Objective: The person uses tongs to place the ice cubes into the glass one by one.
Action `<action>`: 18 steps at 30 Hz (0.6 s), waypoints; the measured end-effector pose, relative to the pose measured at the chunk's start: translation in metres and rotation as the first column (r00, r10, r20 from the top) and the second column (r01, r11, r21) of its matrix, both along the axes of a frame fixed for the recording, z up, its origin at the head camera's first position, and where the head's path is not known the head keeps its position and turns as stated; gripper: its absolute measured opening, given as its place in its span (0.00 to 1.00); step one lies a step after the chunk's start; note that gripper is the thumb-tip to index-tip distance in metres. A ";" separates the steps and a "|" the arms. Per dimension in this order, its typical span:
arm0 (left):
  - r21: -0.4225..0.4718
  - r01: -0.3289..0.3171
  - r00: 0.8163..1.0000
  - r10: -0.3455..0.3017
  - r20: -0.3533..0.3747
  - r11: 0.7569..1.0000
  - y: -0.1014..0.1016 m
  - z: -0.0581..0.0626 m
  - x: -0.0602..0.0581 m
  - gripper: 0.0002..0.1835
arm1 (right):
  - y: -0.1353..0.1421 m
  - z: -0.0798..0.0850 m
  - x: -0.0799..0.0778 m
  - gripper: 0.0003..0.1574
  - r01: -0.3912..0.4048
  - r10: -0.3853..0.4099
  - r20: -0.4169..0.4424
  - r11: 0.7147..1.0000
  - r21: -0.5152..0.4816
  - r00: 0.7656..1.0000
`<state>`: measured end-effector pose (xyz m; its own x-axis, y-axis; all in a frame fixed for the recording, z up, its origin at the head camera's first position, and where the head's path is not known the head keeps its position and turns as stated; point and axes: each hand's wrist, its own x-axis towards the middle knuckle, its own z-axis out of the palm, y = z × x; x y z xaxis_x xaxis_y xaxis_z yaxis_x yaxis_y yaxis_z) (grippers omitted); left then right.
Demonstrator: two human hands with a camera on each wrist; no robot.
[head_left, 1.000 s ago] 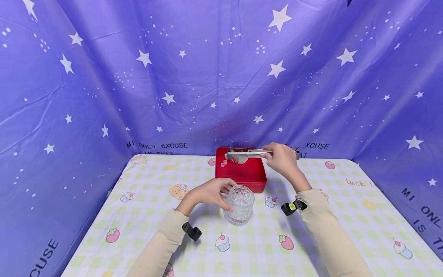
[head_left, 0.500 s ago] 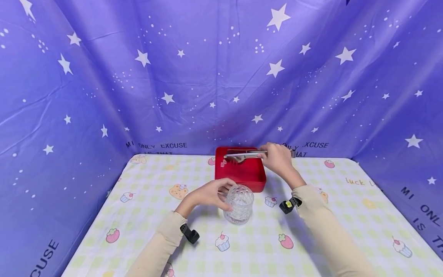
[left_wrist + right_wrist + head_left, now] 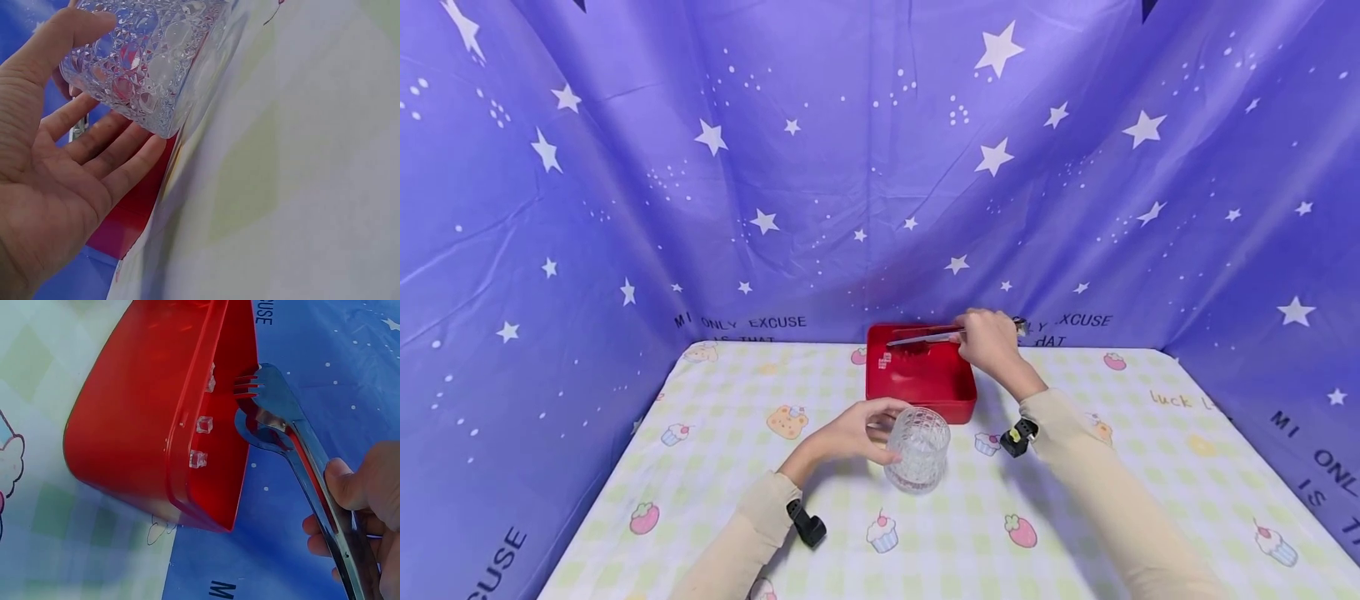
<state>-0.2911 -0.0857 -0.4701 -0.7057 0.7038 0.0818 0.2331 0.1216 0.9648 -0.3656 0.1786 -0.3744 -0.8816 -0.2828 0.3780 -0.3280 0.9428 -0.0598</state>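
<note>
1. Purple-blue fabric backdrop (image 3: 820,67) printed with white stars and dots fills the upper half and both sides of the head view, with black lettering along its lower part.
2. Pale green-and-white checked tablecloth (image 3: 820,542) with cupcakes, strawberries and bears spreads across the lower frame.
3. Cream left sleeve (image 3: 737,533) and cream right sleeve (image 3: 1105,492) rise from the bottom edge.
4. Glossy red, open-topped rectangular box (image 3: 921,410) sits just right of centre, near the cloth's back edge.
5. Left hand (image 3: 853,432), left of lower centre, grips the side of a cup with thumb and fingers; in the left wrist view its lower fingers spread loosely beneath.
6. Right hand (image 3: 990,340), at the box's upper right corner, is wrapped round a tool's handle.
7. That tool, silver metal tongs (image 3: 308,445) with one forked and one rounded end, reaches over the box, its ends slightly apart.
8. Clear patterned glass cup (image 3: 917,450) stands upright just in front of the box, lower centre.
9. Black wrist devices (image 3: 807,527) sit at both cuffs.
10. Small clear cubes (image 3: 198,459) lie inside the box.
</note>
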 end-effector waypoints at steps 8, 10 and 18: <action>0.011 -0.011 1.000 0.010 0.019 1.000 -0.003 -0.004 -0.001 0.38 | -0.003 -0.007 -0.014 0.04 -0.028 0.028 0.013 0.999 0.016 1.000; 0.021 -0.008 1.000 0.007 0.026 1.000 -0.004 -0.004 -0.002 0.38 | -0.005 -0.007 -0.016 0.05 -0.035 0.034 0.015 0.999 0.018 0.999; 0.038 -0.014 0.999 0.012 0.053 0.999 -0.005 -0.005 -0.003 0.37 | -0.009 -0.012 -0.026 0.12 -0.045 0.044 0.013 0.997 0.069 0.999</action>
